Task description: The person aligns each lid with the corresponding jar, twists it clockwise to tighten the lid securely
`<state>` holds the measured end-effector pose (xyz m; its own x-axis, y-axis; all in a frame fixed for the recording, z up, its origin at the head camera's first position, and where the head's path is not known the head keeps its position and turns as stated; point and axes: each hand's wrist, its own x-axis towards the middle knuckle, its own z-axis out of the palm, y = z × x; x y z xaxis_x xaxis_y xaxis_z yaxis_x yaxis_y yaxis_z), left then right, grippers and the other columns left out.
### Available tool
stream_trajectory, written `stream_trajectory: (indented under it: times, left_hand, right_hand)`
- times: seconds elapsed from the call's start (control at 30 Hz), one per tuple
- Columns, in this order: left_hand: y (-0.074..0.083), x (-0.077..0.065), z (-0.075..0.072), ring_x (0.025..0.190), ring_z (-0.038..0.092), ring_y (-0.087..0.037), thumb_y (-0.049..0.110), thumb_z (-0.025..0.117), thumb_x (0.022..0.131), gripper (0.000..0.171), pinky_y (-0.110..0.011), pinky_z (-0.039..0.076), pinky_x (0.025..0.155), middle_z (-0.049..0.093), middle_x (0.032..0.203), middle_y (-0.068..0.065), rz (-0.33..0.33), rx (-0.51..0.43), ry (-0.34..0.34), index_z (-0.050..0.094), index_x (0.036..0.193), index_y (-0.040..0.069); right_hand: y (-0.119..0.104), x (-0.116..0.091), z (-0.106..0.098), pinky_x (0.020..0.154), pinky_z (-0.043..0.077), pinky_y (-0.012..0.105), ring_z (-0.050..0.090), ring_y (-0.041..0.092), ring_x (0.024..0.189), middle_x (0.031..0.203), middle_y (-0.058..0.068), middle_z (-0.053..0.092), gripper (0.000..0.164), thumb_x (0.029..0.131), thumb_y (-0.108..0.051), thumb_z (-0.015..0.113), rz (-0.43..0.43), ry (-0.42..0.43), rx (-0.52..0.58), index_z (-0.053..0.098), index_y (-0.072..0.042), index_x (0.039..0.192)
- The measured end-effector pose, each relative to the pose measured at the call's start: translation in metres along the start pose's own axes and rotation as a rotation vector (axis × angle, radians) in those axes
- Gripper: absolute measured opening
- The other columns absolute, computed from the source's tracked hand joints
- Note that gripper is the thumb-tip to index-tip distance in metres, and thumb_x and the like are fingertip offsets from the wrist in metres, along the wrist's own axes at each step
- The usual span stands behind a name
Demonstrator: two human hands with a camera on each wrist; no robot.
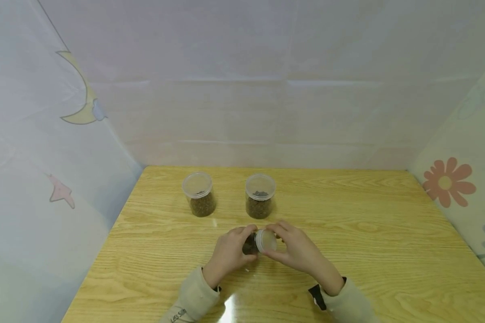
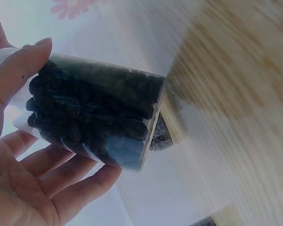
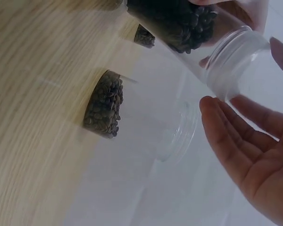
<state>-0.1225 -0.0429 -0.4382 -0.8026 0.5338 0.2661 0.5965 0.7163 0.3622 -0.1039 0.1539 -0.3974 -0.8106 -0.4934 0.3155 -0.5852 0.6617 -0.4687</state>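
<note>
A clear plastic jar [image 2: 92,103] partly filled with dark beans is held off the table, tilted with its capped end toward the right. My left hand [image 1: 228,251] grips the jar's body, thumb on one side and fingers round the other. At the capped end, my right hand [image 1: 297,246] pinches the clear lid [image 1: 268,241] between thumb and fingers. The lid sits on the jar's mouth; whether it is screwed tight I cannot tell. In the right wrist view, the beans [image 3: 193,23] lie away from the lid, leaving a gap.
Behind the hands, two more clear lidded jars stand upright on the wooden table [image 1: 372,233]: a left one [image 1: 203,204] and a right one [image 1: 259,206], each partly filled with brown beans. Printed cloth walls [image 1: 242,116] rise along the table's back and sides.
</note>
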Motion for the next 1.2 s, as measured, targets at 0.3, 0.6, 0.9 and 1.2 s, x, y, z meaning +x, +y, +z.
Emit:
stream_trajectory:
  times: [0.3,0.6,0.9,1.2]
  left_hand:
    - [0.001,0.000,0.001,0.089,0.062,-0.019,0.029,0.085,0.061,0.064,-0.033,0.052,0.067,0.065,0.102,-0.004,0.003,0.008,0.015,0.053,0.116,0.016]
    - [0.001,0.001,0.000,0.087,0.062,-0.019,0.030,0.084,0.063,0.063,-0.032,0.052,0.064,0.065,0.101,-0.004,-0.010,0.012,-0.001,0.053,0.116,0.015]
    - [0.002,0.000,0.000,0.089,0.062,-0.021,0.030,0.084,0.062,0.064,-0.034,0.053,0.067,0.064,0.104,-0.006,-0.010,0.022,-0.008,0.053,0.116,0.014]
    - [0.000,0.001,0.001,0.089,0.063,-0.020,0.029,0.084,0.062,0.063,-0.034,0.052,0.067,0.065,0.104,-0.006,-0.008,0.004,-0.003,0.053,0.115,0.014]
  right_hand:
    - [-0.006,0.004,0.008,0.044,0.035,0.017,0.039,0.001,0.047,0.060,-0.007,0.050,0.034,0.079,-0.039,0.068,0.189,0.076,-0.070,0.062,-0.006,0.078]
    - [-0.010,0.006,0.009,0.041,0.035,0.018,0.037,0.002,0.041,0.053,-0.007,0.048,0.038,0.080,-0.040,0.066,0.272,0.061,-0.150,0.061,-0.004,0.072]
    - [-0.010,0.005,0.005,0.050,0.046,0.025,0.056,0.011,0.057,0.075,0.002,0.064,0.045,0.076,-0.048,0.067,0.297,0.062,-0.155,0.066,-0.005,0.087]
    - [-0.001,0.000,-0.004,0.071,0.051,0.037,0.055,0.026,0.099,0.117,0.010,0.054,0.056,0.068,-0.022,0.081,0.106,0.079,0.086,0.058,-0.007,0.116]
